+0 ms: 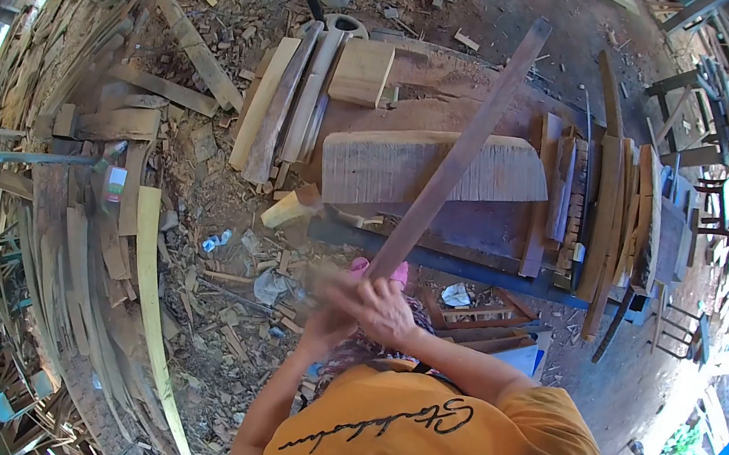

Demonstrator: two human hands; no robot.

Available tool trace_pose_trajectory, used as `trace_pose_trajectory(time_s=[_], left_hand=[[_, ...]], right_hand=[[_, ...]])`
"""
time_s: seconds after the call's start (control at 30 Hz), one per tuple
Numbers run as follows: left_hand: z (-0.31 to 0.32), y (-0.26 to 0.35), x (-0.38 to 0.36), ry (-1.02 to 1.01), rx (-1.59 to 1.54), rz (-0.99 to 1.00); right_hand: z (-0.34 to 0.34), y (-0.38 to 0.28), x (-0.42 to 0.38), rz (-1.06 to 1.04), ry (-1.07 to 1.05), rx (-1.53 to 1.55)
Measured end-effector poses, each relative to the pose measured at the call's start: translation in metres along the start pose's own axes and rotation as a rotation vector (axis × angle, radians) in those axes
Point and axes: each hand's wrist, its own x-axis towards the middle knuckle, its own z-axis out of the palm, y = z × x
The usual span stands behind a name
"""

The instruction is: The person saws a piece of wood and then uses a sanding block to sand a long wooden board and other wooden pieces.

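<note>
A long, dark wooden strip (461, 155) slants from in front of my body up to the right, across the workbench. Its near end meets my right hand (387, 311), whose fingers are closed around it. My left hand (334, 308) is right beside that end, smeared by motion, so its fingers and anything in them cannot be made out. Beneath the strip on the bench lies a broad, pale board (372, 166) with a curved edge. Something pink (393, 275) shows just past my hands, partly hidden by the strip.
Several narrow boards (281, 106) and a squarish wood block (362, 73) lie on the bench's left; more pieces (601, 231) are stacked on its right. Long planks (81, 282) are piled at left, near a pale yellow strip (153, 310). Wood scraps litter the ground.
</note>
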Motion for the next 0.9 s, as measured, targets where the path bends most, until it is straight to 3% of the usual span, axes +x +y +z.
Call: trace_pose_trajectory(time_s=[0.03,0.07,0.13,0.17,0.23,0.33,0.43,0.47,0.5,0.57,0.63,0.7,0.8,0.87,0.9], left_hand=[[0.001,-0.001,-0.001,0.012,-0.072,0.121],[-0.003,-0.008,-0.002,0.060,0.142,0.118],[-0.010,0.014,-0.002,0.032,0.211,-0.017],[-0.014,0.023,-0.002,-0.001,0.262,-0.138],[-0.018,0.012,0.000,-0.034,0.261,-0.045],[-0.014,0.032,-0.010,-0.023,0.161,-0.038],[-0.021,0.012,-0.003,-0.051,0.260,-0.038],[-0.018,0.011,-0.002,-0.014,0.287,-0.105],[-0.016,0.002,-0.003,-0.019,0.284,-0.094],[-0.017,-0.015,0.004,0.000,0.236,0.105],[-0.017,-0.010,0.003,0.013,0.155,0.065],[-0.029,0.006,0.005,0.005,0.342,-0.074],[-0.037,0.006,0.006,0.025,0.319,-0.009],[-0.041,0.017,0.007,0.038,0.362,0.035],[-0.043,0.023,0.006,0.052,0.422,0.049]], right_hand=[[-0.001,0.008,-0.004,-0.119,-0.059,0.030],[-0.001,0.017,-0.009,-0.237,-0.116,0.066],[-0.036,0.092,0.045,0.060,0.035,-0.222],[-0.064,0.138,0.067,0.037,0.292,-0.255],[-0.097,0.215,0.107,0.421,0.401,-0.291],[-0.092,0.227,0.120,0.571,0.521,-0.358],[-0.065,0.108,0.064,0.184,0.363,-0.190],[-0.045,0.063,0.046,0.258,0.049,-0.165],[-0.031,0.024,0.021,0.121,-0.016,-0.143],[-0.001,-0.005,-0.014,-0.140,-0.022,0.060],[-0.039,0.026,0.014,-0.076,-0.119,-0.016],[-0.063,0.092,0.057,0.157,0.212,-0.139],[-0.089,0.204,0.101,0.456,0.421,-0.240],[-0.114,0.235,0.118,0.634,0.293,-0.222],[-0.119,0.242,0.119,0.618,0.314,-0.236]])
